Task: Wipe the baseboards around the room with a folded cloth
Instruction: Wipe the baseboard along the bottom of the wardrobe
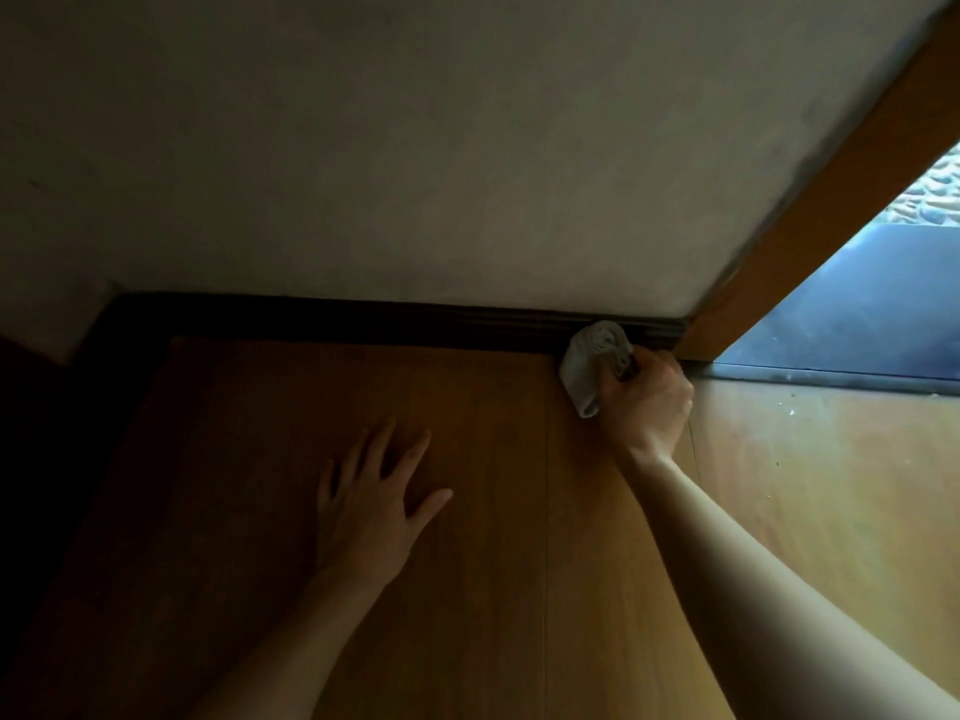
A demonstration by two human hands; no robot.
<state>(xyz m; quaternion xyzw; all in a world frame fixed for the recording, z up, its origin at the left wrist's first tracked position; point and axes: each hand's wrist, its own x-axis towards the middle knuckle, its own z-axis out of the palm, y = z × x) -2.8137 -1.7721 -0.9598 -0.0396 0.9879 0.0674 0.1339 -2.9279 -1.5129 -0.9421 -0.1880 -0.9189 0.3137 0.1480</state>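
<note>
A dark brown baseboard point(363, 322) runs along the foot of a pale wall, from a corner at the left to a wooden door frame at the right. My right hand point(647, 402) grips a folded white cloth point(589, 358) and holds it against the baseboard's right end, close to the frame. My left hand point(371, 506) lies flat on the wooden floor, fingers spread, well to the left of the cloth and short of the baseboard.
The floor is brown wood planks point(493, 563). A slanted wooden door frame point(831, 215) rises at the right, with a metal threshold track point(831, 379) and a dark step beyond it. The left corner is in deep shadow.
</note>
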